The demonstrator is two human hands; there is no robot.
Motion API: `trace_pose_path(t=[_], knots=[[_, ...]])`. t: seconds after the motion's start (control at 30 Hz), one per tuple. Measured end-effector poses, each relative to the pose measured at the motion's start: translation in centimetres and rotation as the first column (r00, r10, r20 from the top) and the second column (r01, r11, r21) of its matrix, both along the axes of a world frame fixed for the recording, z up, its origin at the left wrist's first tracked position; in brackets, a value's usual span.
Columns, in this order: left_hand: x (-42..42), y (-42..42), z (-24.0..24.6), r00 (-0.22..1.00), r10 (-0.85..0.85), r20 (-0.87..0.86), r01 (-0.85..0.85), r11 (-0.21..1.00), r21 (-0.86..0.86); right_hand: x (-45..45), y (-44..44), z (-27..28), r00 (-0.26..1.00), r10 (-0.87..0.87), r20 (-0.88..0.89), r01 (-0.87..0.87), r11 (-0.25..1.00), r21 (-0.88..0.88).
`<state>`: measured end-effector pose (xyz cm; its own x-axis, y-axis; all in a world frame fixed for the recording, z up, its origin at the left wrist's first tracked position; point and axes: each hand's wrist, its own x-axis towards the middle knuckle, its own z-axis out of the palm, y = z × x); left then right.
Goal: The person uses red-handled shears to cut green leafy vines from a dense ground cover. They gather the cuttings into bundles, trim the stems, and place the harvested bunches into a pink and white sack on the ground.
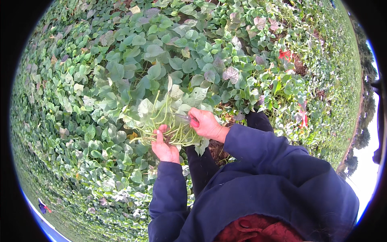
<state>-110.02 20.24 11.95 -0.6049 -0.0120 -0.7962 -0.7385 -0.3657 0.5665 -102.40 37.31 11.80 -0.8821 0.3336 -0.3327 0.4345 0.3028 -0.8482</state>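
Observation:
My left hand (165, 148) holds a bundle of cut green vine stems (163, 110) from below, its thumb and fingers around the stems. The leaves on the bundle are heart-shaped, like those of sweet potato vines, and a few have small holes. In my right hand (207, 124) is a pair of scissors (182, 116) with a red handle. Their metal blades point left into the bundle, among the stems. Whether the blades touch a stem cannot be made out. Both hands are close together above the leafy ground cover.
Dense vines (130, 60) cover the field all around. Bare brown soil (218, 150) shows by my dark trouser legs (200, 169). Red strips of material (284, 55) lie among the leaves at right. A distant person (43, 207) is at far left; trees (364, 112) line the field's edge.

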Motion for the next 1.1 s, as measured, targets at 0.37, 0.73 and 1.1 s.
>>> trace_pose_path(t=[0.37,0.73,1.1], knots=[[-4.1,-15.6,0.8,0.948,-0.124,-0.293,-0.091,0.776,-0.624,7.0,22.1,-4.2,0.891,-0.247,0.382,-0.196,0.549,0.812],[1.4,-6.1,-11.3,0.816,-0.571,0.089,0.556,0.735,-0.388,-16.3,18.8,-23.4,0.932,0.351,0.088,-0.360,0.925,0.122],[6.6,3.0,-18.7,0.895,-0.431,0.120,0.446,0.844,-0.297,-17.2,24.0,-33.5,0.822,0.476,0.313,-0.564,0.602,0.565]])
